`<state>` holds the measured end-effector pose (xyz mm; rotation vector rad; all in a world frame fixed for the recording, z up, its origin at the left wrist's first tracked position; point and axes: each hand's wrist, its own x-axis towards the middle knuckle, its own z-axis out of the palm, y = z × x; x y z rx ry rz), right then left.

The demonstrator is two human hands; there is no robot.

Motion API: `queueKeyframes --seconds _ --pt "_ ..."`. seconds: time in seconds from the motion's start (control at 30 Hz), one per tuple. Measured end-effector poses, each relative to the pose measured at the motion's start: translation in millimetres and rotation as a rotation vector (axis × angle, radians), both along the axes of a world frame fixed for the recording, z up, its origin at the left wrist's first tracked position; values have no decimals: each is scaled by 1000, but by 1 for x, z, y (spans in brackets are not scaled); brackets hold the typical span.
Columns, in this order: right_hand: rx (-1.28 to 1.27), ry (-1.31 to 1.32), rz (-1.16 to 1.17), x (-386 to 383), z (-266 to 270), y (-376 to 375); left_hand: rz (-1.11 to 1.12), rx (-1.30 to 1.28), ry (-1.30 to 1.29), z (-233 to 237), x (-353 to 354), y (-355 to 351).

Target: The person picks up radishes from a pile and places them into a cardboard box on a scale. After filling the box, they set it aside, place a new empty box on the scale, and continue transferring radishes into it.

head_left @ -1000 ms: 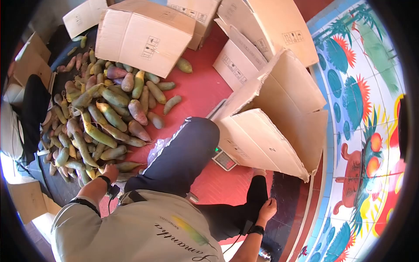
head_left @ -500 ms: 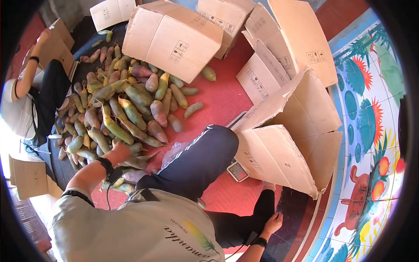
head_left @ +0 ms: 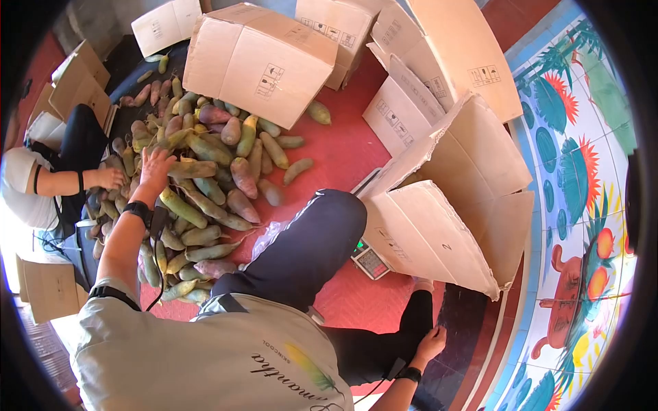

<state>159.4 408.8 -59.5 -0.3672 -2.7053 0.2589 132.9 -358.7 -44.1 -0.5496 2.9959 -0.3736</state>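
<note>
Up from the pile's near side swings the left hand (head_left: pixel 156 168), now out over the middle of the pile's left half, and a co-worker's hand (head_left: pixel 108 179), raised by the boxes half a second ago, has dropped to the left fringe. That puts two people at the same pile, with the wearer's reach landing among pieces farther in. Biggest first: the red floor (head_left: pixel 346 113) spreads beneath, and along its left edge sprawls the pile of long vegetables (head_left: pixel 214 149), green through to purple, no visible drop in the count. At the pile's far side sits the big carton (head_left: pixel 253 65), holding its place; toward the floor's right edge the open carton (head_left: pixel 439 236) gapes wide, also where it was. Tucked at that carton's near-left corner, the scale (head_left: pixel 371 264) shows a speck of green light, and just left of the bent knee lies some crumpled clear plastic (head_left: pixel 269 236). Smaller again: a loose vegetable (head_left: pixel 298 170) lies off the pile's right side, out on the red. And right at the left thumb, a single brownish-green piece (head_left: pixel 195 169) lies crosswise! Left grip: fingers fanned, open, wrapped around nothing; whether the palm touches that piece, I cannot tell. Right hand (head_left: pixel 430 342): down by the lower leg, fingers curled, and what its grip has, if anything, cannot be made out.
</note>
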Motion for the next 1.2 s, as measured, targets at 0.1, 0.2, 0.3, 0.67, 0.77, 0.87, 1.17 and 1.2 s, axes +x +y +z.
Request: queueKeyframes --seconds 0.1,0.2,0.3,0.67,0.77,0.87,1.17,1.2 --pt "23 45 33 -1 1 -3 -2 -3 -22 -22 3 7" --pt "47 18 16 -2 -1 1 106 131 -255 -43 8 7" --pt "9 49 25 -3 3 -4 179 187 -245 -37 5 24" --pt "-74 110 -8 -19 22 -28 -188 361 131 -33 -21 66" --pt "-125 185 41 -22 31 -37 -333 356 271 -16 -29 91" --pt "-164 250 59 -26 32 -40 -438 387 373 1 -32 108" --pt "-314 332 75 -37 28 -37 -475 448 536 29 -35 126" --pt "-321 318 64 -38 27 -37 -477 448 538 34 -36 130"
